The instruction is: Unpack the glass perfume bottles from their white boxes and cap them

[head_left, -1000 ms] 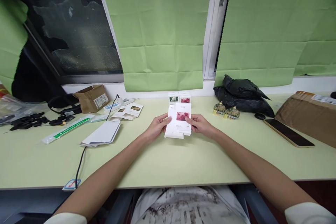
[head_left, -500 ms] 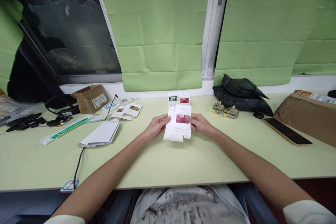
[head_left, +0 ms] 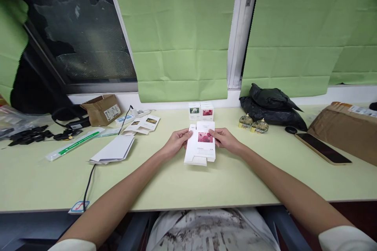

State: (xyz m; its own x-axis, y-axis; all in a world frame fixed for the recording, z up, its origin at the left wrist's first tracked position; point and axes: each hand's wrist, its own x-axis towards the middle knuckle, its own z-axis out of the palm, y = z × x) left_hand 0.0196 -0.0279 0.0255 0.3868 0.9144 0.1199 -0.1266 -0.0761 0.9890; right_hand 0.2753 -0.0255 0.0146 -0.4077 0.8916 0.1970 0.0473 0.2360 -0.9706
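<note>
Two hands, left hand and right hand, pinch the flat carton by its side edges above bare desk.

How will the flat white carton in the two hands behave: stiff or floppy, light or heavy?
Probably light: the left hand and right hand hold the flat carton by fingertips at its edges. It looks like thin folded card, so likely somewhat bendy, not floppy.

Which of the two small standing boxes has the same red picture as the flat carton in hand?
The right box: red flower panel, like the flat carton. The left box shows white on green.
</note>
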